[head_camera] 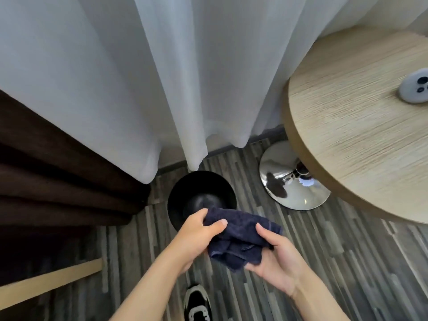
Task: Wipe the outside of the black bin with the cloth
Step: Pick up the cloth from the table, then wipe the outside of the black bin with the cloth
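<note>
A round black bin (pixel 196 188) stands upright on the striped floor below the white curtain, open top facing me. In front of it, above the floor, I hold a bunched dark navy cloth (pixel 240 232) in both hands. My left hand (pixel 196 237) grips its left edge, thumb on top. My right hand (pixel 278 260) cups the cloth from below and the right. The cloth covers the bin's near rim; it hangs above the bin, apart from its outside wall.
A round wooden table (pixel 361 140) with a chrome base (pixel 291 181) stands right of the bin, a small white device (pixel 414 89) on it. Dark brown curtain (pixel 58 181) hangs at left, white curtain (pixel 185 77) behind. A black and white shoe (pixel 198 304) shows below.
</note>
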